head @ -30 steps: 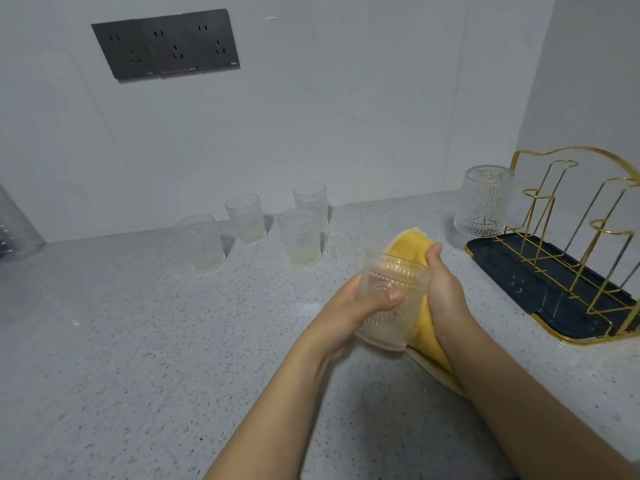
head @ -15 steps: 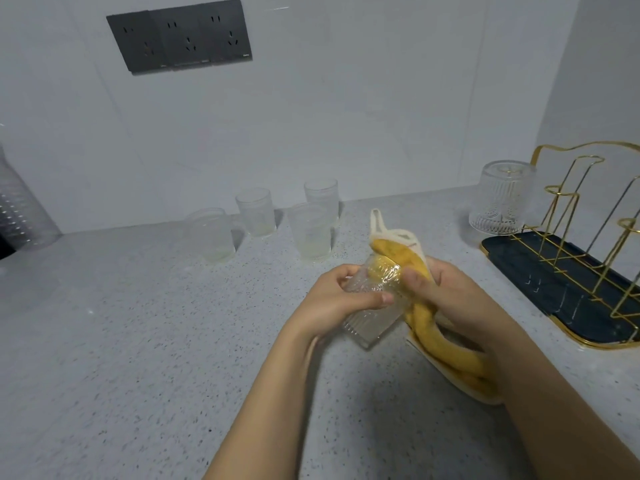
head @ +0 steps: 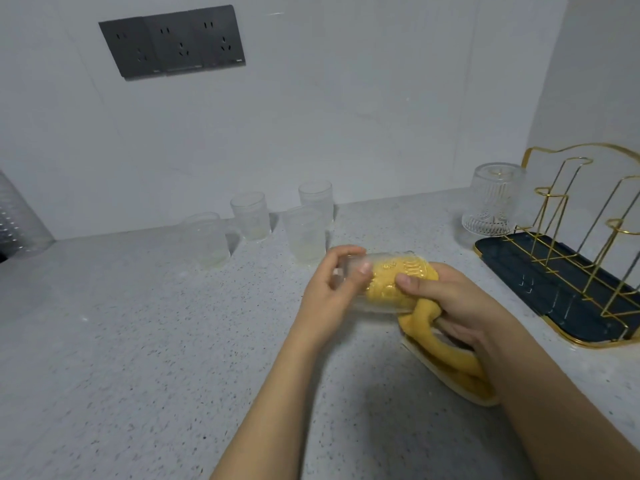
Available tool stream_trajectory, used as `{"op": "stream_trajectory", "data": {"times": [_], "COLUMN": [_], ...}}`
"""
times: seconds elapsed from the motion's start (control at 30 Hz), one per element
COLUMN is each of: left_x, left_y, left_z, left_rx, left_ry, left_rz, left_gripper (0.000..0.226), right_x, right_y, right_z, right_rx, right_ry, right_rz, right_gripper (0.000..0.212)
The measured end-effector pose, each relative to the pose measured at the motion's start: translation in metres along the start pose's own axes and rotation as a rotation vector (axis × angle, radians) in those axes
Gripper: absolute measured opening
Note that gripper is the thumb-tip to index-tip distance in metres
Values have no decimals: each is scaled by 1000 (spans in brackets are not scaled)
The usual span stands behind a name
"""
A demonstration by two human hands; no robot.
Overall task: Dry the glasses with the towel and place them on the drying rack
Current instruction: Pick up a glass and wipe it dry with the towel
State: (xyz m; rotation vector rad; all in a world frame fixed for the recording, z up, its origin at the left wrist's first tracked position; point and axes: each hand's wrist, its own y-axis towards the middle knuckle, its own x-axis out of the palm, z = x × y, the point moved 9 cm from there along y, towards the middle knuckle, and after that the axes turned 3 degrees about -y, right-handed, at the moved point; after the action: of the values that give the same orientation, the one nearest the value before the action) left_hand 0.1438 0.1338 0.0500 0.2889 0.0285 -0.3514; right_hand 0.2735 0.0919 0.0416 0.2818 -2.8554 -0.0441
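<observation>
Both your forearms reach in from the lower edge and meet over the glass (head: 377, 285), which lies on its side between your hands. Your left hand (head: 332, 289) cups the glass at its left end, fingers curled over the top and the thumb pressed on the near side. Your right hand (head: 460, 306) sits at the right end of the glass, the thumb lying along the near side of it, and the towel (head: 446, 362) passes under that palm. The fingers of your right hand are partly hidden by the cloth, and how they lie cannot be told. Your left wrist is bent slightly inward toward the glass; your right forearm crosses up from the lower right corner.
</observation>
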Motion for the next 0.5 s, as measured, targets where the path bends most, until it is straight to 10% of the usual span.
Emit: {"op": "stream_trajectory", "data": {"times": [0.23, 0.5], "left_x": [3, 15], "left_y": [-2, -14], "left_z": [-8, -44], "left_rx": [-18, -581], "left_ry": [-83, -196], "left_rz": [125, -20], "left_gripper": [33, 43], "right_x": [35, 49], "right_y": [-8, -12], "right_z": [6, 10], "right_rx": [132, 75], "right_ry": [-176, -492], "right_rz": [-160, -291], "right_gripper": [37, 30]}}
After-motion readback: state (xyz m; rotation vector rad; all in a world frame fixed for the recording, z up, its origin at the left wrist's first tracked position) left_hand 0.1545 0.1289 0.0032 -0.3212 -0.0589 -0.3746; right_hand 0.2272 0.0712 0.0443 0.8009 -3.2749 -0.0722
